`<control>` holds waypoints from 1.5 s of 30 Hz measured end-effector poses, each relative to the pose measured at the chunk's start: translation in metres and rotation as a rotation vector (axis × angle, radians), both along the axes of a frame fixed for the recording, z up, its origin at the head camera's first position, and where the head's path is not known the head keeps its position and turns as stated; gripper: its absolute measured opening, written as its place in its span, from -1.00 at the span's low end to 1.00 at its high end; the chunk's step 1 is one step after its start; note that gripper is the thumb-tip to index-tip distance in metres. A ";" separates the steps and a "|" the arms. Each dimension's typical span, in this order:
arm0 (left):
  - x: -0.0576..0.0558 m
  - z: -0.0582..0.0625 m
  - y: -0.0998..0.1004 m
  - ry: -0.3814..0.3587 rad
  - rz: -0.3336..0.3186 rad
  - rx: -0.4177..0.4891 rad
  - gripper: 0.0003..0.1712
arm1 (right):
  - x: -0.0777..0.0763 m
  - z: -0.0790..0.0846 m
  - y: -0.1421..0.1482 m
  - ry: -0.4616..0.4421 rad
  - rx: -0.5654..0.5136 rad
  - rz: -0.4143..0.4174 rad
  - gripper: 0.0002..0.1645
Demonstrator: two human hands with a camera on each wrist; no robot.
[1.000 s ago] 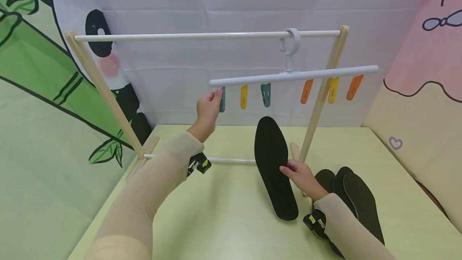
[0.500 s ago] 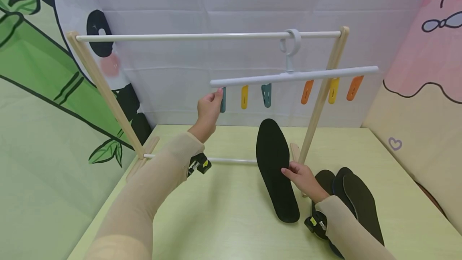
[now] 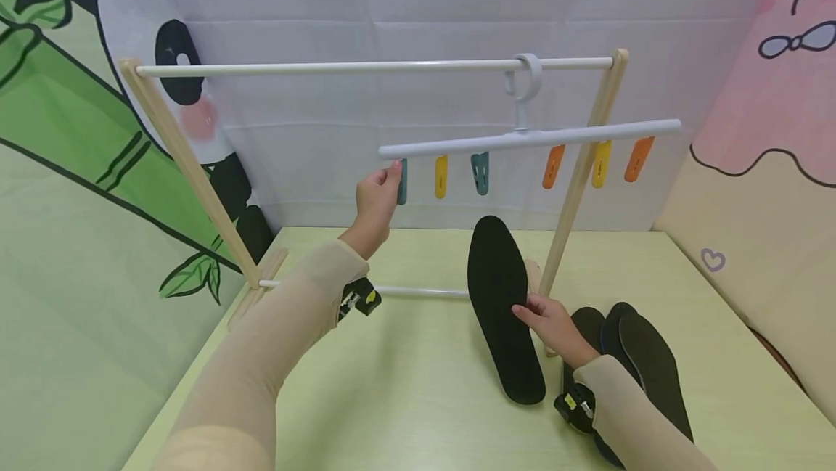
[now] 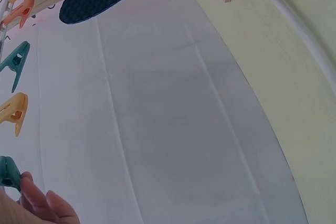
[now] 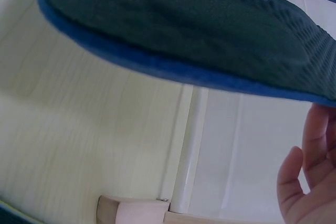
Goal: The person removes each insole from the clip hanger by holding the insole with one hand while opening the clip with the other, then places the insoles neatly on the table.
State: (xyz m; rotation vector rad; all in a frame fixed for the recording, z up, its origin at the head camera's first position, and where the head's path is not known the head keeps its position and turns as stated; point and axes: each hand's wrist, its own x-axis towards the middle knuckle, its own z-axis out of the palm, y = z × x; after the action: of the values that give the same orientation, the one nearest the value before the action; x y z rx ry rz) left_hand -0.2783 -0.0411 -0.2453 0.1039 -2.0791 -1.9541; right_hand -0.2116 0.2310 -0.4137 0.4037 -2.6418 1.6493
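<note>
My left hand (image 3: 377, 199) pinches the teal clothes peg (image 3: 402, 182) at the left end of a white clip hanger (image 3: 451, 145). That same peg (image 4: 9, 172) shows beside the fingertips at the lower left of the left wrist view. With thumb and fingers, my right hand (image 3: 554, 324) grips the right edge of a black insole (image 3: 498, 297), which stands steeply tilted below the hanger. In the right wrist view the insole (image 5: 173, 30) shows a blue edge. Along the hanger hang yellow (image 3: 441, 176), teal (image 3: 480, 173) and orange pegs (image 3: 554, 166).
The hanger's hook (image 3: 535, 75) loops over the top bar (image 3: 326, 67) of a wooden-legged rack. More dark insoles (image 3: 653, 358) lie piled on the table (image 3: 385, 391) at the right, partly under my right forearm. Printed cloth walls (image 3: 418, 14) stand behind and at both sides.
The right hand and insole have shifted slightly right and down. My left hand stays at the end peg.
</note>
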 end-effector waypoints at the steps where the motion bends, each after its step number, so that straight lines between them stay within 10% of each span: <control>1: 0.000 0.000 0.000 0.000 0.000 0.000 -0.50 | 0.000 0.000 0.001 -0.002 0.002 -0.001 -0.77; 45: -0.006 -0.012 -0.005 0.007 0.013 0.026 -0.46 | 0.005 0.008 0.048 -0.056 0.104 -0.130 -0.64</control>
State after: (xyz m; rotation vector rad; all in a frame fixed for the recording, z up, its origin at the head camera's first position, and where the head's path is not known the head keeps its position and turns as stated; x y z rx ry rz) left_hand -0.2845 -0.0461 -0.2577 0.1152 -2.0442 -1.9715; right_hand -0.2067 0.2793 -0.4061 0.1843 -2.7371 1.5128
